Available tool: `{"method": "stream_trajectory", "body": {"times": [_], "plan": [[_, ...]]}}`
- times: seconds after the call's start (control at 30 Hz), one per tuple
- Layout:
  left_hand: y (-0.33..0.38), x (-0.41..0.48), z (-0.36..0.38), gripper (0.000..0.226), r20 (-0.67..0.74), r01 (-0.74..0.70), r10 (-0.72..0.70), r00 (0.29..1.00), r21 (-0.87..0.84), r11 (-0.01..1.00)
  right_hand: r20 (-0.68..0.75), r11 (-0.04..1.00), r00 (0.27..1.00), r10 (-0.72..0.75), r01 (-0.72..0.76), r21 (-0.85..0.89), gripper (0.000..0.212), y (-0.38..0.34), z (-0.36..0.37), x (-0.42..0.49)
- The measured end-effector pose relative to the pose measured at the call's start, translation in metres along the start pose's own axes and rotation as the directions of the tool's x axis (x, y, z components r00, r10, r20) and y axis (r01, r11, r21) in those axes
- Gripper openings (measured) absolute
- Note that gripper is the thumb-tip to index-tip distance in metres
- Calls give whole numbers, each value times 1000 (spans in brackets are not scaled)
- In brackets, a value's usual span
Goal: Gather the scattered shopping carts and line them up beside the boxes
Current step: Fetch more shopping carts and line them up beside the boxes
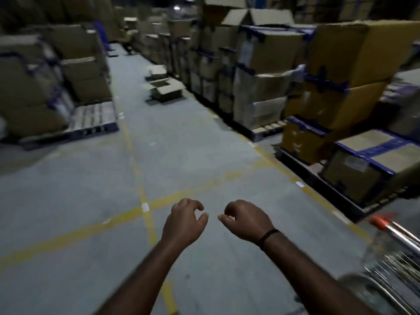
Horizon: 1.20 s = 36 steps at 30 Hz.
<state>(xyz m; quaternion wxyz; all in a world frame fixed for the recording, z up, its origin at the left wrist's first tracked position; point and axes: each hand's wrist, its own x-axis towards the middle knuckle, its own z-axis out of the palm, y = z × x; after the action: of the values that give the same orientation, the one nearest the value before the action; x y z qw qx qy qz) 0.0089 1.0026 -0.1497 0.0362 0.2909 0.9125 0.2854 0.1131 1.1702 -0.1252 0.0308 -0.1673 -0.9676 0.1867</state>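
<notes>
As we face down the warehouse aisle, we hold both hands out over the floor [204, 155] with nothing in them. Our left hand [185, 220] and right hand [246, 220] hang side by side, close but apart, fingers loosely curled and thumbs pointing toward each other. Neither touches anything. A black band [268, 237] circles the right wrist.

The one shopping cart [400, 264] we can see is at four o'clock from the hands, blurred and cut off at the edge of view. It shows a chrome handle bar [400, 233] with an orange-red end cap [378, 221] above a wire basket [386, 269]. It is near the closest boxes [354, 178], brown cartons with blue tape stacked several high on pallets [268, 129] from three o'clock up to one o'clock.

More stacks [34, 87] fill the ten o'clock side, with a partly bare pallet [93, 119] at their near end. At twelve o'clock, open cartons [167, 88] sit on the floor, flaps up. Yellow lines [145, 201] cross on the grey floor just left of the left hand.
</notes>
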Motion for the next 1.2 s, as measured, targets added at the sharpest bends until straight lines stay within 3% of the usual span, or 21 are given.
{"method": "stream_trajectory", "body": {"times": [0.2,0.43,0.7,0.83,1.0,1.2], "plan": [[-118,-55,-83,31,-125,253,-252,960,-5,967,107,971,966,-237,230,74,40,-139,55,43],[-224,-142,-155,30,-292,525,-547,785,-155,837,225,856,836,-500,438,274,58,-293,116,47],[-283,-225,-184,23,-408,648,-747,525,-377,662,310,705,658,-686,497,507,53,-415,176,40],[-311,-259,-205,22,-465,700,-814,347,-449,555,333,608,523,-784,544,578,40,-473,206,40],[-335,-289,-238,20,-528,718,-845,88,-555,421,358,509,365,-859,539,671,35,-546,221,42],[-352,-311,-265,18,-562,690,-818,-125,-641,335,351,406,206,-914,509,759,31,-616,241,46]]}}
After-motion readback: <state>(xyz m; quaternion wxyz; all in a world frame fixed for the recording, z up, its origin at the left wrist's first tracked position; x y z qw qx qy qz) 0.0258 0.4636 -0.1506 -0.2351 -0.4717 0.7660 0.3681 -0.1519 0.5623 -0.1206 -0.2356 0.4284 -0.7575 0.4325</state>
